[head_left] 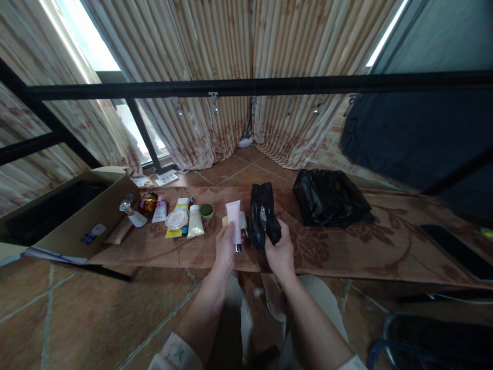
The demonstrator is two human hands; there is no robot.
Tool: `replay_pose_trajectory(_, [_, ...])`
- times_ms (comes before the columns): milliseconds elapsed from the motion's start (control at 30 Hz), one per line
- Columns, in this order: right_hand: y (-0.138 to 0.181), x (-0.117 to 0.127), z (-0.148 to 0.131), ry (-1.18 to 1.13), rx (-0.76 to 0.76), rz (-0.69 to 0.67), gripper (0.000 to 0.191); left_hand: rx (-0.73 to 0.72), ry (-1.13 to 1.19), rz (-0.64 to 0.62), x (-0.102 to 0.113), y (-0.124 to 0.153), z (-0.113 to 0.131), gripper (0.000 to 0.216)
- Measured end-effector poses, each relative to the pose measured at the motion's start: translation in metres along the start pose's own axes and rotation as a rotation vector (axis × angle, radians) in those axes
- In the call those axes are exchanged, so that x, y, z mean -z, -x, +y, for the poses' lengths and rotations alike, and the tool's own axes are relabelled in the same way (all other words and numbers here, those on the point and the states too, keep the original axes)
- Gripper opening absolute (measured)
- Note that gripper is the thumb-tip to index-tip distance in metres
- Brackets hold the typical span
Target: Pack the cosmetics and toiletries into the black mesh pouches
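Note:
My left hand (225, 246) is closed around a pale pink tube (233, 222), held upright with its silver cap pointing down. My right hand (281, 249) grips the near edge of an open black pouch (262, 213) that stands on the patterned mat (346, 246). The tube is just left of the pouch's opening. A small round yellowish item lies on the mat right behind the tube, partly hidden by it.
A row of toiletries lies on the mat to the left: a cream tube (194, 221), a green jar (207, 210), a yellow packet (177, 218), a clear bottle (131, 211). An open cardboard box (73, 216) stands far left. A black plastic bag (329, 198) sits right of the pouch.

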State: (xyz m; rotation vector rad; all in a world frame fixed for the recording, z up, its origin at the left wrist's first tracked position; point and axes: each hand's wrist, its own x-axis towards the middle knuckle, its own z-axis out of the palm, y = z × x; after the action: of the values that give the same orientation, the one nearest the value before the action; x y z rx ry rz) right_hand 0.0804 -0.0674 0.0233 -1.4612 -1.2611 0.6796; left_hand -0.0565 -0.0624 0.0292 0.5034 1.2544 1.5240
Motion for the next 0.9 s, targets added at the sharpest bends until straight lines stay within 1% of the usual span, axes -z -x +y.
replay_pose_trajectory(200, [0.0004, 0.0004, -0.0017, 0.007, 0.001, 0.002, 0.051, -0.017, 0.012, 0.018, -0.0003, -0.0013, -0.0011, 0.043])
replay_pose_trajectory(467, [0.0006, 0.0, -0.001, -0.014, 0.01, 0.007, 0.052, -0.001, 0.021, 0.041, -0.0025, 0.0004, 0.0018, 0.037])
replay_pose_trajectory(900, [0.0003, -0.0001, -0.0006, -0.003, 0.006, 0.005, 0.052, -0.006, 0.046, 0.047, -0.0032, 0.0005, 0.0028, 0.036])
